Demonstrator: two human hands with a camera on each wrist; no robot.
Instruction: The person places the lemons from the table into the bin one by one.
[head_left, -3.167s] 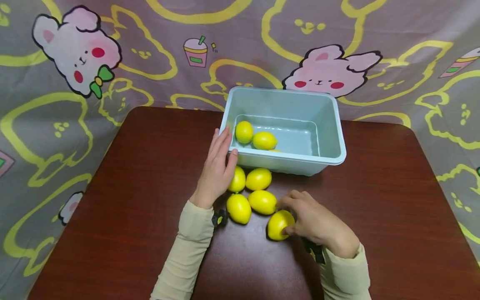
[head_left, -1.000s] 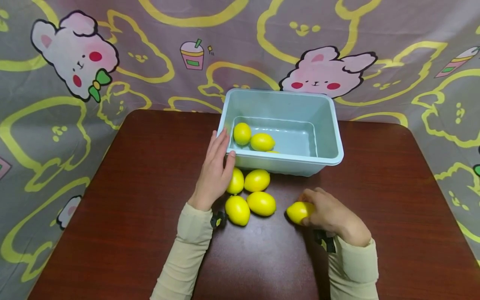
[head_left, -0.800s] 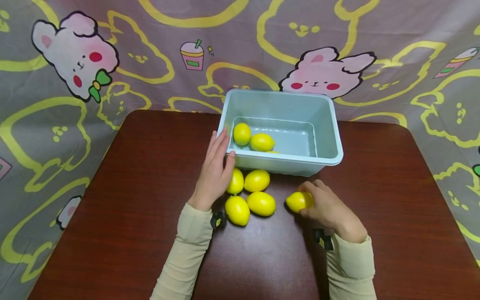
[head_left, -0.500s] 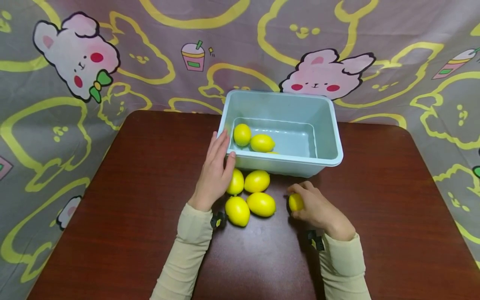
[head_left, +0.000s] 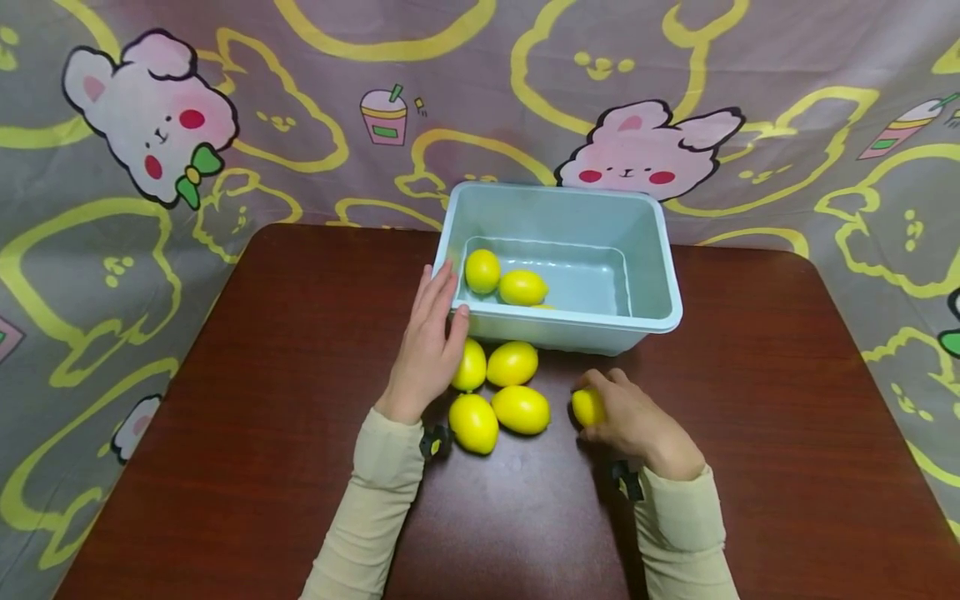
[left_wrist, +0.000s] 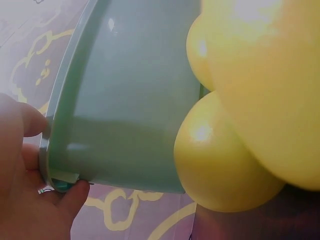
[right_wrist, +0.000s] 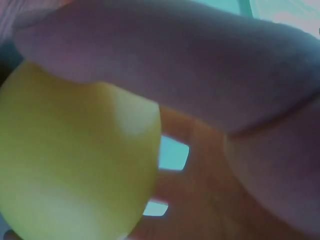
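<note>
Head view first: my left hand [head_left: 427,350] lies flat, fingers straight and together, against the near left corner of the pale blue plastic bin [head_left: 651,250]. Four loose yellow lemons [head_left: 513,363] cluster beside it. Further right, my right hand [head_left: 630,417] curls its fingers around another small yellow lemon [head_left: 587,407] on the dark brown wooden table [head_left: 262,400].

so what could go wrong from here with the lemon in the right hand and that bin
The right hand grips a lemon low beside the bin's raised near wall; lifting too shallow could clip the rim. The left hand only rests at the bin's corner, so a knock might shift it. Four loose lemons lie close and could roll if brushed.
</note>
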